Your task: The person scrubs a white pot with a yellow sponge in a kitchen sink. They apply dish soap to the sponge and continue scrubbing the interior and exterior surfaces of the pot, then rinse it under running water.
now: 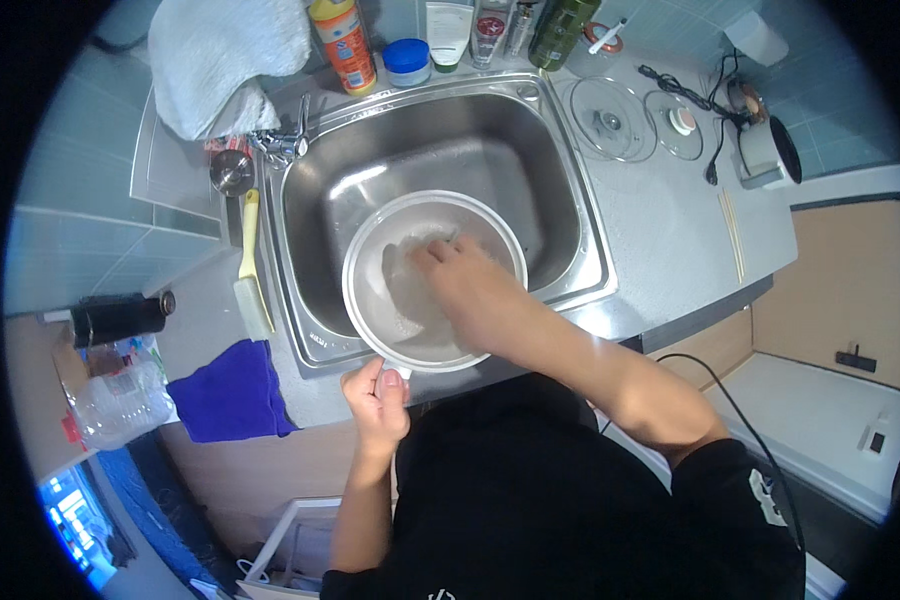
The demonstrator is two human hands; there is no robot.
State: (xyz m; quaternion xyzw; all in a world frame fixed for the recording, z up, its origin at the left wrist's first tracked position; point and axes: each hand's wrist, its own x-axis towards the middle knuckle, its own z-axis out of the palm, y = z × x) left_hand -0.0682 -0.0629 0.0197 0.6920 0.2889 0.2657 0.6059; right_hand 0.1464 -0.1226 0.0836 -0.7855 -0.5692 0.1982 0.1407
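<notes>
My left hand (pixel 379 401) grips the short pale handle of a round, white-rimmed pan (pixel 367 300). The pan sits over the near side of a stainless steel sink (pixel 450 161), tilted a little. Inside it is what looks like cloudy liquid with some bubbles. My right hand (pixel 469 289) reaches down into the pan, blurred, with its fingers bent near the inner bottom. Whether those fingers hold anything is hidden.
Left of the sink are a chrome faucet (pixel 292 139), a yellow-handled brush (pixel 250 262) and a purple cloth (pixel 229 394). Bottles and a blue-lidded jar (pixel 406 61) line the back. Glass lids (pixel 611 120), a cord (pixel 694 97) and chopsticks (pixel 731 232) lie on the right counter.
</notes>
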